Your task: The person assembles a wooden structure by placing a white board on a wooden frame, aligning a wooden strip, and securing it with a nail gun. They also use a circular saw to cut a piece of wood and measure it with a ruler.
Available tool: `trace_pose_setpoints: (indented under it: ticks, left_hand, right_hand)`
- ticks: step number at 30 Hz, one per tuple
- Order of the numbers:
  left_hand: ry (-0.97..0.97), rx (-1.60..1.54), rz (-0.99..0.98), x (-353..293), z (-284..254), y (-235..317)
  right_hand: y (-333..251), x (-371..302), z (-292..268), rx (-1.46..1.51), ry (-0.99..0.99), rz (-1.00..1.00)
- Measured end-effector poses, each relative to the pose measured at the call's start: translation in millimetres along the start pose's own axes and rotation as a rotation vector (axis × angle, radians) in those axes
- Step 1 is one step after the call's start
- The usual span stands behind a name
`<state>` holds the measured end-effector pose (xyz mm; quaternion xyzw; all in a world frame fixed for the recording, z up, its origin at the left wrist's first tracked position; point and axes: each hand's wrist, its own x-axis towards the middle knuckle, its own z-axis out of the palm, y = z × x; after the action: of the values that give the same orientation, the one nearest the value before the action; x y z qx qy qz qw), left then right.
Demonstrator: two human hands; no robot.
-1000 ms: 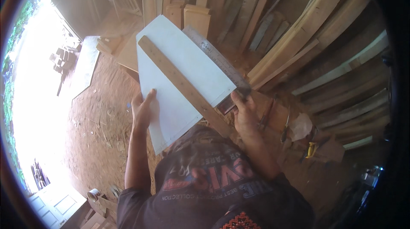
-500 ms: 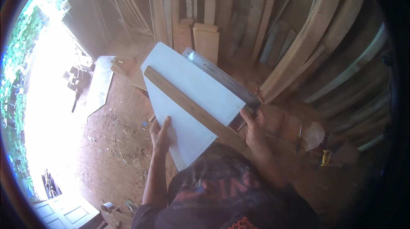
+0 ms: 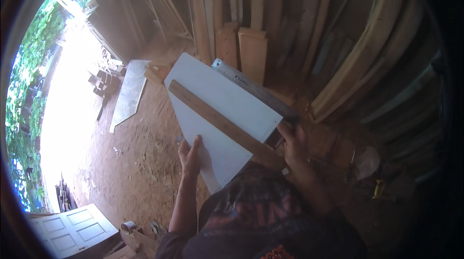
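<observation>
A white flat panel (image 3: 227,102) with angled edges is tilted in front of my body. Across its face runs a brown wooden strip (image 3: 217,119), whose near end reaches past the panel's edge towards my shirt. My left hand (image 3: 191,155) grips the panel's left edge, thumb on top and fingers hidden underneath. From behind the far edge sticks out a grey metal blade (image 3: 241,79) that looks like a handsaw's. My right hand (image 3: 294,145) is closed at the panel's right corner, by the blade's near end; just what its fingers wrap round is partly hidden.
Long boards (image 3: 365,51) and shorter planks (image 3: 252,53) lean against the wall ahead and right. A pale sheet (image 3: 129,92) lies on the dusty floor at left. A white panelled door (image 3: 72,230) is at lower left, a yellow-handled tool (image 3: 378,189) at right.
The view has swung slightly left, so the surroundings sit farther right. Both hands keep their holds, and the panel, strip and blade stay together at nearly the same tilt.
</observation>
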<state>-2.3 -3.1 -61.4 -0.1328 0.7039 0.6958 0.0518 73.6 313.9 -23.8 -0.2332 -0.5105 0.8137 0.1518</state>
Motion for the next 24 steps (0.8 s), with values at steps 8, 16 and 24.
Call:
trace_pose_setpoints:
  ticks: [8,16,24]
  left_hand:
    - [0.034,0.041,-0.007,-3,-9,0]
    - [0.068,0.065,-0.006,-6,-12,-3]
    - [0.072,0.04,-0.027,-6,-13,-9]
  right_hand:
    - [17,11,4,0.069,-0.057,0.005]
    - [19,15,6,0.109,-0.113,0.032]
    - [27,17,3,0.122,-0.101,0.047]
